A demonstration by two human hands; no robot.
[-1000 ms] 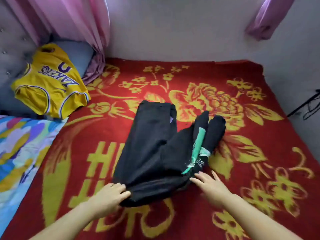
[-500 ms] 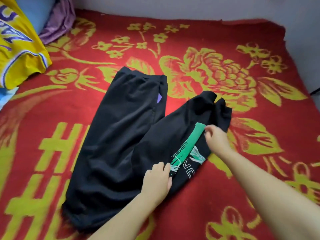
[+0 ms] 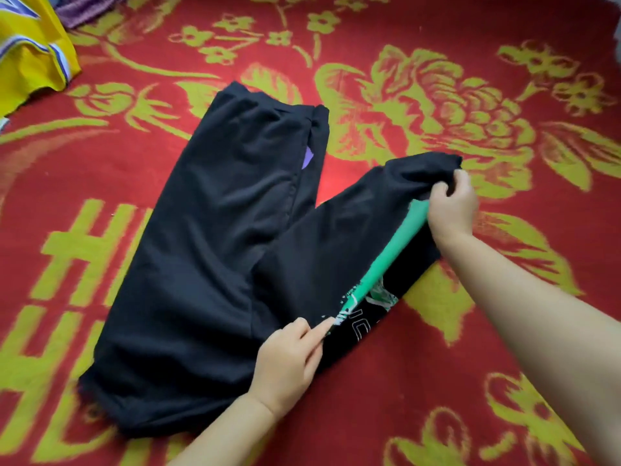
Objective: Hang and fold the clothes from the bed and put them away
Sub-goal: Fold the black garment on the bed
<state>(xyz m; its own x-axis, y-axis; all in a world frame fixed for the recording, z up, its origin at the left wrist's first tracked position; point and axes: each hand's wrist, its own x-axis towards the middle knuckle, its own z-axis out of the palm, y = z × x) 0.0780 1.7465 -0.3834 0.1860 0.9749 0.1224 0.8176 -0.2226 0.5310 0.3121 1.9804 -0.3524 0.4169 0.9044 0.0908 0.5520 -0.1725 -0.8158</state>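
Black trousers [image 3: 208,250] with a green stripe and white print lie spread on the red and yellow bedspread [image 3: 420,381], the two legs forming a V. My right hand [image 3: 452,205] grips the far end of the right leg, fingers curled into the black cloth beside the green stripe. My left hand [image 3: 289,358] rests on the same leg lower down, fingers straight, pressing the cloth near the white print.
A yellow basketball jersey [image 3: 30,52] lies at the top left corner, with a bit of purple curtain [image 3: 87,8] beside it. The bedspread stretches around the trousers on every side.
The camera has come closer and lower. My right hand slid up the right leg to its end and took hold of the cloth. My left hand stays pressed near the print.
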